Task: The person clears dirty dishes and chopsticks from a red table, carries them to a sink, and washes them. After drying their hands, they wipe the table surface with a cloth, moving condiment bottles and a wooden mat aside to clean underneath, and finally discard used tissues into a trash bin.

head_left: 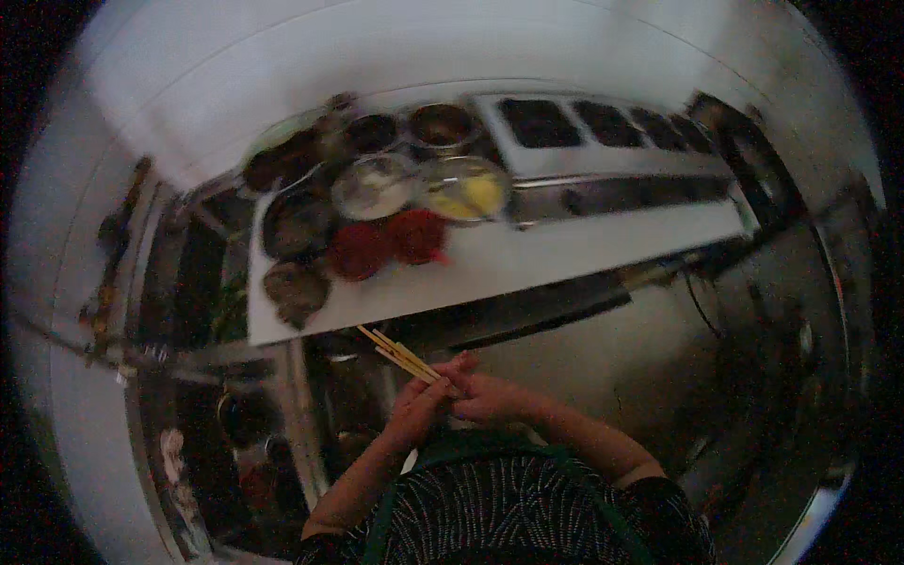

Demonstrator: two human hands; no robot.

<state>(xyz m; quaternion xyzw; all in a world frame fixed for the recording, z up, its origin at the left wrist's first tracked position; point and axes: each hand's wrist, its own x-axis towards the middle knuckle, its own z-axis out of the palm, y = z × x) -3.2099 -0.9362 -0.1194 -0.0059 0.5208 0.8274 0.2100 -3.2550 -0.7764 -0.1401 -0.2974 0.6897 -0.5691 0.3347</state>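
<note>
Several thin pale sticks (404,359), likely wooden chopsticks, form a loose bundle in front of my body. My left hand (419,409) grips their lower part from the left. Against it, my right hand (487,393) closes around the lower ends, so those ends are hidden between my palms. The upper tips point away and to the left, near the front edge of a white counter (537,265). Blur hides the exact finger positions.
Bowls of yellow food (483,192) and pale food (374,187) stand on the counter. Nearer are two red containers (359,251) and a brownish bag-like item (296,288). Dark rectangular wells (540,123) line the back right. Shelves with dark items (247,417) stand at my left.
</note>
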